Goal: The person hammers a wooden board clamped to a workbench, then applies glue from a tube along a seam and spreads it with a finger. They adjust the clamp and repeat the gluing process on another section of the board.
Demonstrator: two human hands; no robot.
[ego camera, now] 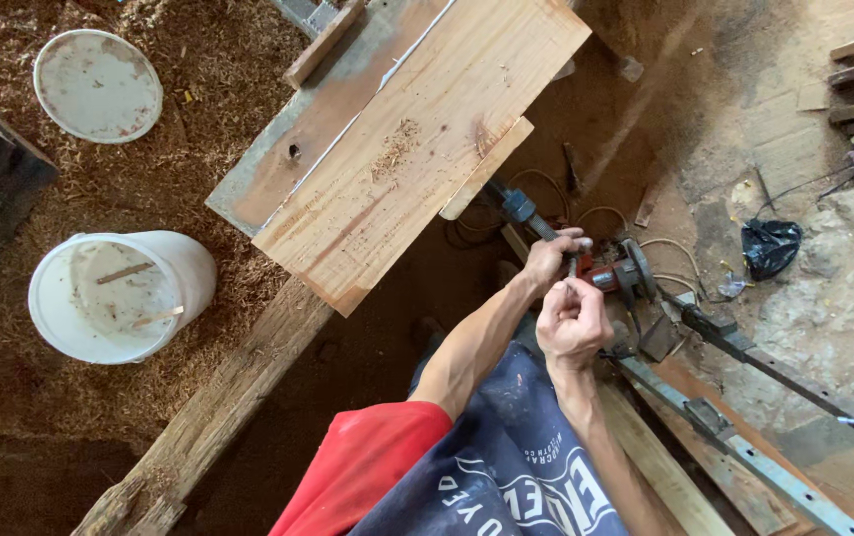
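A red power tool point(613, 273) with a round metal guard lies low on the dirt floor, right of a plank's end. My left hand point(549, 260) reaches across from the left and grips the tool's front end, fingers wrapped on it. Just below, my right hand point(574, 323) is curled into a fist against the tool, pinching a small thin metal piece point(572, 270) that points up into the tool. What the piece is, I cannot tell. A dark threaded rod with a nut point(518, 207) sticks out just above my left hand.
A wide pale plank point(417, 149) lies on a worn bench top point(288, 159). A white bucket point(119, 293) and white lid point(97, 84) sit on sawdust at the left. A rough beam point(218, 407) runs diagonally. Long metal bars point(744, 452), cables point(546, 189) and a black bag point(770, 246) lie at the right.
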